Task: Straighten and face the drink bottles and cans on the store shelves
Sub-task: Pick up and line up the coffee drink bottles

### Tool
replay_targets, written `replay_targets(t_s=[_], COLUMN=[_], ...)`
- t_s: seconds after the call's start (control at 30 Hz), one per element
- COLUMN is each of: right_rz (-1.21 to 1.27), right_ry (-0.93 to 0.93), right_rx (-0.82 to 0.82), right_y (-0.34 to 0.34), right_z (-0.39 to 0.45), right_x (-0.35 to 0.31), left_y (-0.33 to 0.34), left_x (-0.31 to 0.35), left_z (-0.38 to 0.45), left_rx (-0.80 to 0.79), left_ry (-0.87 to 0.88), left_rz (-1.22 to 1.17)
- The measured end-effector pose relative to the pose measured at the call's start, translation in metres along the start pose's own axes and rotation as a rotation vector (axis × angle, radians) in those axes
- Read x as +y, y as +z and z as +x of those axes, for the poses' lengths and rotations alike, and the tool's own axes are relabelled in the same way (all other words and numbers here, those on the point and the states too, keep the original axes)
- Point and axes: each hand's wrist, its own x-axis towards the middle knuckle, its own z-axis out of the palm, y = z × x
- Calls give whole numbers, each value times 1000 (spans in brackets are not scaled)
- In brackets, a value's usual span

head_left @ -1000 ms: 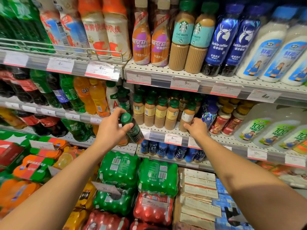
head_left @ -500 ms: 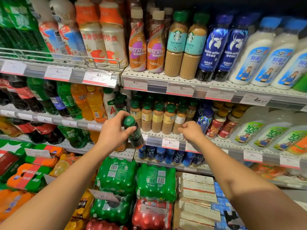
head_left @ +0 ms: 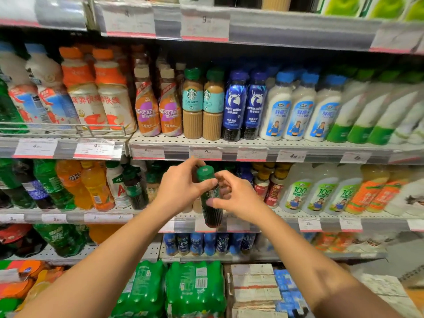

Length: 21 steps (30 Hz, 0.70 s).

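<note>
A dark coffee bottle with a green cap and a green round logo on its label is held upright in front of the middle shelf, its base level with that shelf's front edge and its cap just under the price rail of the shelf above. The left hand grips it from the left, thumb curled across the neck just below the cap and fingers wrapped behind. The right hand meets it from the right, fingertips curled against the label area and thumb laid low on the front of the bottle, so both hands are clamped on the same bottle. Behind the hands, partly hidden, stand rows of small green-capped coffee bottles on the middle shelf. To the right on that shelf are yellow-capped red bottles and then white bottles marked 100. To the left stand orange soda bottles and green soda bottles. On the shelf above, Nescafe bottles stand beside two Starbucks flat white bottles, then blue Luckin coffee bottles and white coconut milk bottles, all facing forward. Price tags line the shelf edges. Below, shrink-wrapped packs of green bottles sit beside stacked cartons.
</note>
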Motion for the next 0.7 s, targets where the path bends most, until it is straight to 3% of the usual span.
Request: replay_targets(t_s=[0.3, 0.57, 0.7], right_rz=[-129, -152, -135], right_ry=[-42, -146, -202], right_rx=[148, 370, 496], right_y=[-67, -149, -188], right_z=[-7, 3, 16], right_x=[-19, -73, -110], left_y=[-16, -91, -109], left_x=[59, 98, 105], left_z=[32, 89, 118], left_rx=[-44, 424, 487], left_ry=[177, 635, 645], left_rz=[-70, 308, 493])
